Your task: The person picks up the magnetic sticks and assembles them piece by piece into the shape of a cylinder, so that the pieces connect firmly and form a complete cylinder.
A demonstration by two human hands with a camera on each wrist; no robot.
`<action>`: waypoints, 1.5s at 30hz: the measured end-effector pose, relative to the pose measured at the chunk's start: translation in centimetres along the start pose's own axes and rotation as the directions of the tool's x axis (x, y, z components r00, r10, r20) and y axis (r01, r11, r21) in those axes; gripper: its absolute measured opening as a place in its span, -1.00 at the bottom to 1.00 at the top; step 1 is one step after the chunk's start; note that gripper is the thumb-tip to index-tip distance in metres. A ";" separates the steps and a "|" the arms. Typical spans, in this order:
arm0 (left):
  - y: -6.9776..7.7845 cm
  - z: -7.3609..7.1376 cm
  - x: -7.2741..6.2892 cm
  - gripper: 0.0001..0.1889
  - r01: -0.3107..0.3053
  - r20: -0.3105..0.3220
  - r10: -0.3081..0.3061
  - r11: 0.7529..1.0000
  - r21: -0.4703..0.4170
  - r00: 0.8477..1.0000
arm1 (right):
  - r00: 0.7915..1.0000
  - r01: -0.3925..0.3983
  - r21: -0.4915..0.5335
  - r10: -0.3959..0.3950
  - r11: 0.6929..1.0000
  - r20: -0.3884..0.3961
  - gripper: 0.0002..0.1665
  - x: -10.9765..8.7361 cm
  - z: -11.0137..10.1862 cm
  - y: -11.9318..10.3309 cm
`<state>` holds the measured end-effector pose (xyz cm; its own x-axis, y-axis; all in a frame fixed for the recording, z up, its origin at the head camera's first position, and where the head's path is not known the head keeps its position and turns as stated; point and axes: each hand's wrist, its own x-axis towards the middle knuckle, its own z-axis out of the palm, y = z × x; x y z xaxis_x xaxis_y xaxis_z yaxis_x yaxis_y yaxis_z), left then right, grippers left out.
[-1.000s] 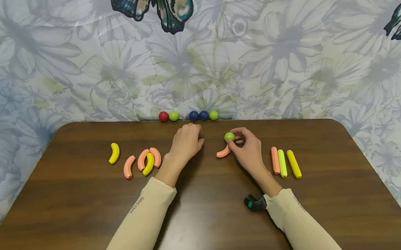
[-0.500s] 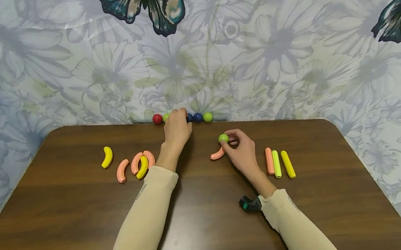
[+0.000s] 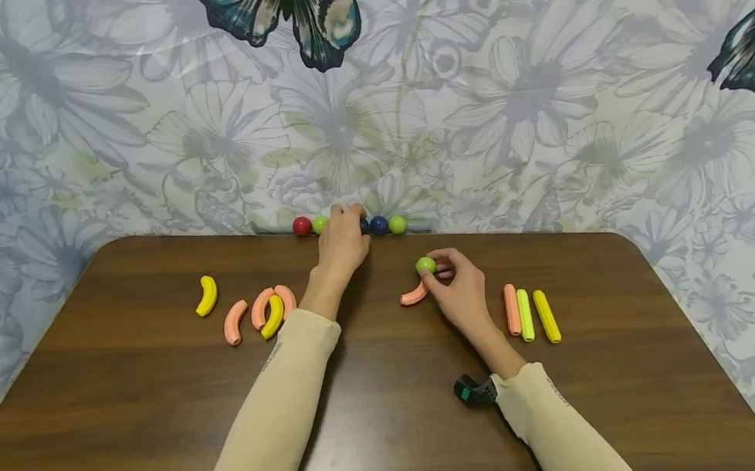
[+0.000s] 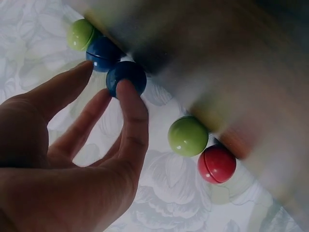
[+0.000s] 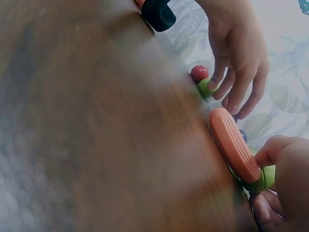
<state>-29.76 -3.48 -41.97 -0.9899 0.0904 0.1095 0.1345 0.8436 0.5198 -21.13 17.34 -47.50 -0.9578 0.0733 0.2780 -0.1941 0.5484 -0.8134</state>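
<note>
At the far edge of the table, my left hand point(image 3: 342, 246) reaches over a row of balls. In the left wrist view its fingertips touch a dark blue ball point(image 4: 133, 70), while the thumb tip is right by a second blue ball point(image 4: 101, 50). My right hand point(image 3: 462, 288) pinches a green ball point(image 3: 425, 264) between thumb and fingers. A curved salmon-pink piece point(image 3: 414, 296) extends from that ball. Seen from the right wrist, the ribbed pink piece point(image 5: 232, 145) meets the green ball point(image 5: 264, 180), and fingers partly cover the ball.
A red ball point(image 3: 302, 225) and two more green balls, one at the row's right end point(image 3: 397, 224), line the back edge. Curved yellow point(image 3: 206, 295) and pink pieces point(image 3: 236, 323) lie at left on the table point(image 3: 398, 419). Straight sticks point(image 3: 547, 316) lie at right.
My left hand has moved forward from the table to the balls at the back edge. The right hand keeps its pinch on the green ball, almost still.
</note>
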 end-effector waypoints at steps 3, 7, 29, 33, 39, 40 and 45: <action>0.2 -0.1 -0.2 -0.68 -0.008 -0.032 0.008 1.000 -0.009 0.999 | 1.000 0.005 -0.005 -0.005 1.000 -0.004 -0.67 0.0 0.0 0.1; 0.4 -0.2 -0.6 -0.79 -0.017 -0.046 0.017 1.000 0.016 0.999 | 1.000 0.011 -0.008 -0.011 1.000 -0.011 -0.66 0.0 0.1 0.1; 0.9 -1.8 -3.2 -0.69 -0.080 0.339 0.108 0.992 -0.096 0.935 | 1.000 0.006 -0.010 -0.006 1.000 -0.010 -0.63 0.1 0.0 -0.1; 1.2 -2.9 -3.7 -0.71 -0.096 0.485 0.154 0.985 -0.142 0.861 | 1.000 0.007 -0.008 -0.007 1.000 -0.011 -0.65 0.2 -0.1 0.0; 1.7 -3.1 -3.9 -0.73 -0.152 0.580 0.242 0.968 -0.200 0.778 | 1.000 0.001 -0.004 -0.002 1.000 -0.016 -0.67 0.3 -0.1 0.0; 1.7 -2.9 -4.0 -0.72 -0.158 0.583 0.256 0.964 -0.214 0.771 | 1.000 0.000 -0.004 0.000 1.000 -0.015 -0.67 0.3 -0.1 0.0; 2.0 -2.3 -4.1 -0.71 -0.179 0.589 0.307 0.947 -0.266 0.748 | 1.000 0.003 -0.007 -0.003 1.000 -0.011 -0.65 0.3 0.0 0.1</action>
<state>-25.30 -3.40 -39.45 -0.7257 0.6381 -0.2574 0.3170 0.6421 0.6980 -21.43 17.44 -47.51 -0.9546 0.0811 0.2866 -0.1958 0.5540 -0.8091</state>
